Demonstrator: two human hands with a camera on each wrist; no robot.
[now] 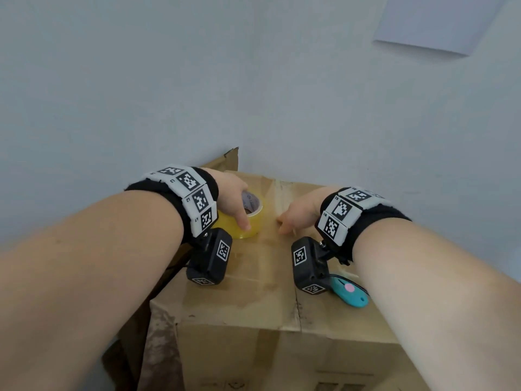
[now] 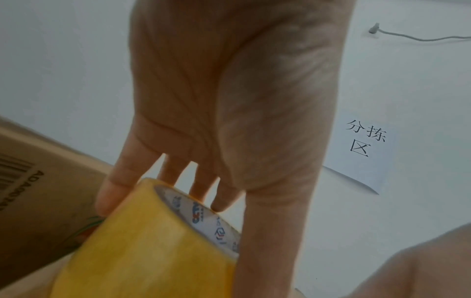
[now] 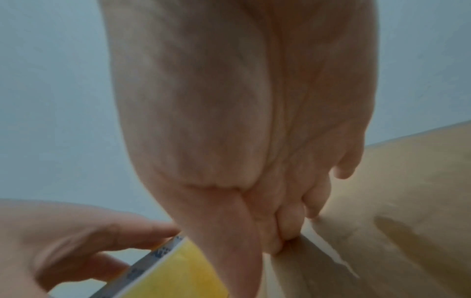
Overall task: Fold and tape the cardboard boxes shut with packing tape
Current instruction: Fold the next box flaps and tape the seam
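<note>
A brown cardboard box (image 1: 253, 294) stands in front of me with its top flaps folded down and a glossy tape strip along the middle seam. My left hand (image 1: 242, 213) grips a yellow roll of packing tape (image 1: 253, 225) standing on the far part of the top, thumb on the outer face and fingers over the core. In the left wrist view the tape roll (image 2: 142, 242) fills the lower middle under that hand (image 2: 193, 193). My right hand (image 1: 287, 221) sits just right of the roll, fingers curled, thumb and fingertips pinched on the tape end (image 3: 318, 248) against the box top (image 3: 395, 201).
A teal box cutter (image 1: 349, 292) with a pink dot lies on the box top under my right wrist. A torn cardboard flap (image 1: 225, 162) stands behind the box by the pale wall. Another printed carton (image 2: 38, 181) is at the left, a paper sign (image 2: 364, 145) on the wall.
</note>
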